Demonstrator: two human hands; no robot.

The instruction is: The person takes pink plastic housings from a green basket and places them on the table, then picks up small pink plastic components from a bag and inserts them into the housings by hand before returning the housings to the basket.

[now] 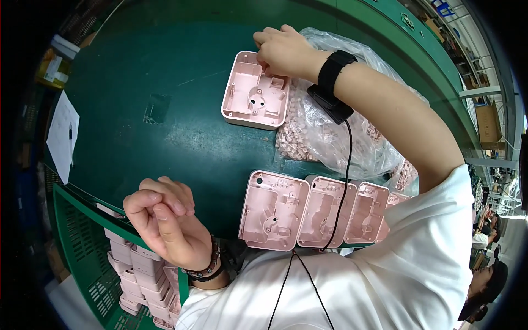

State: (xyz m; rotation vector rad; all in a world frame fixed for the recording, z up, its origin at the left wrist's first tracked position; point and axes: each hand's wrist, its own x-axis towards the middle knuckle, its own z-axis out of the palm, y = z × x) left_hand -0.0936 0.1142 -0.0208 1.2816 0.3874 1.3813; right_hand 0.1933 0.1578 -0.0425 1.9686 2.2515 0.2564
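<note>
- the rectangular pink plastic housing with rounded corners lay open side up on the dark green bench, well apart from the bench's near edge.
- the right hand reached over the housing's far right corner, fingers bent down toward its inside; the fingertips were partly hidden, so i could not tell whether they pinched anything.
- the left hand was loosely curled near the bench's left edge, palm up, thumb close to the bent fingers; i could not tell whether something small sat inside.
- a clear, crumpled plastic bag lay just right of the housing, with many small pink plastic parts showing in it.
- a row of similar pink housings stood side by side along the near edge, open sides up, the rightmost partly covered by a white sleeve.
- a green perforated plastic crate at lower left held stacked pink housings.
- a black strap circled the right wrist, beside a small black device with a thin black cable.
</note>
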